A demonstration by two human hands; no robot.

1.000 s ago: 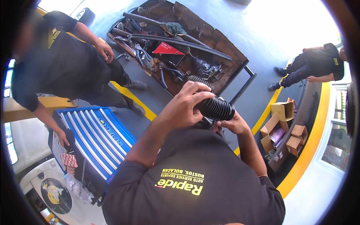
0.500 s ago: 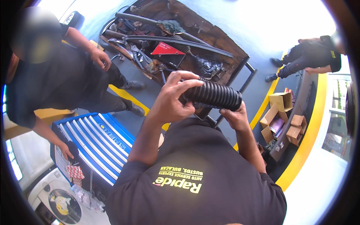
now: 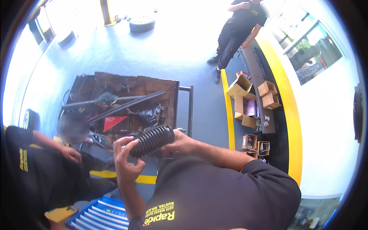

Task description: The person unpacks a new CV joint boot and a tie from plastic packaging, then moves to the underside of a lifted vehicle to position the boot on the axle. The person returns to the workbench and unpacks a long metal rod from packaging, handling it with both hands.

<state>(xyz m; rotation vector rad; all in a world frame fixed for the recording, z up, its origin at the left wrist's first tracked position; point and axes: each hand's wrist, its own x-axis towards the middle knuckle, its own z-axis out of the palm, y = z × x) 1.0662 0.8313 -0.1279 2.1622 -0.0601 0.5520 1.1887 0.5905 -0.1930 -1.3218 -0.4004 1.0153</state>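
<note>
A black ribbed rubber boot [image 3: 152, 142] is held up before my chest, its right end tilted a little higher. My left hand [image 3: 127, 157] grips its left end, with the fingers over the top and the thumb underneath. Around the lower right end my right hand [image 3: 180, 143] is closed, its fingers partly hidden behind the boot. A small silver metal piece [image 3: 181, 130] shows just beyond the right hand; whether it belongs to the held part I cannot tell. Behind the boot stands a cart [image 3: 134, 82] bearing a red and black box [image 3: 116, 123], metal bars and rags.
One person [image 3: 46, 172] stands close on my left, above a blue tool cabinet [image 3: 100, 214]. Another person [image 3: 237, 34] is at the far right beside a dark bench [image 3: 255, 65]. Open cardboard boxes [image 3: 245, 107] lie near it. A tyre [image 3: 142, 24] rests on the far floor.
My view has swung, so the cart sits lower and further left, with more far floor showing. Both hands still hold the boot, whose right end now points upward rather than slightly downward.
</note>
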